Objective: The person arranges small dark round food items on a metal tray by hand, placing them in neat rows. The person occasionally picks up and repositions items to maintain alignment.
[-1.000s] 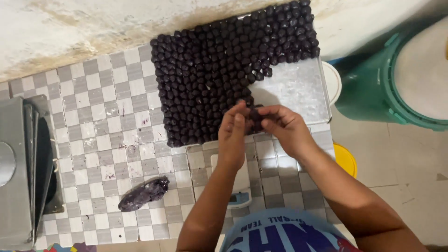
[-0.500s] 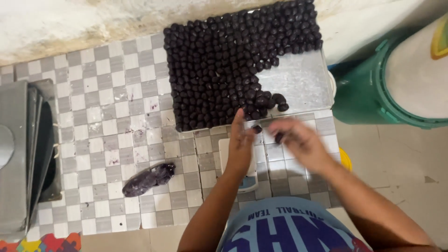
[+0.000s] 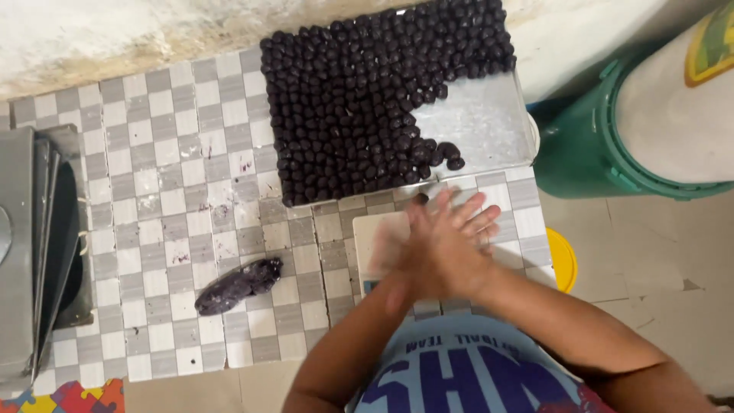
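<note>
Dark balls [image 3: 359, 107] crowd tray [image 3: 489, 130]

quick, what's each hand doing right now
left hand: flat, palm pressed against the right; anything between them is hidden.
right hand: fingers spread, laid over the left; contents cannot be told.

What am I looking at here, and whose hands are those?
There is no machine here. A person wears a camera on their head, so you look down just as they do, onto their own arms.

Their left hand and right hand are pressed together, palm on palm. The picture is blurry there, so I cannot tell if something is between them.

They work at a checkered tiled counter. On it lies a metal tray, mostly filled with rows of small dark balls. To the left lies a dark purple lump, like dough. Under the hands is a small white slab. A green bucket stands on the floor to the right.
</note>
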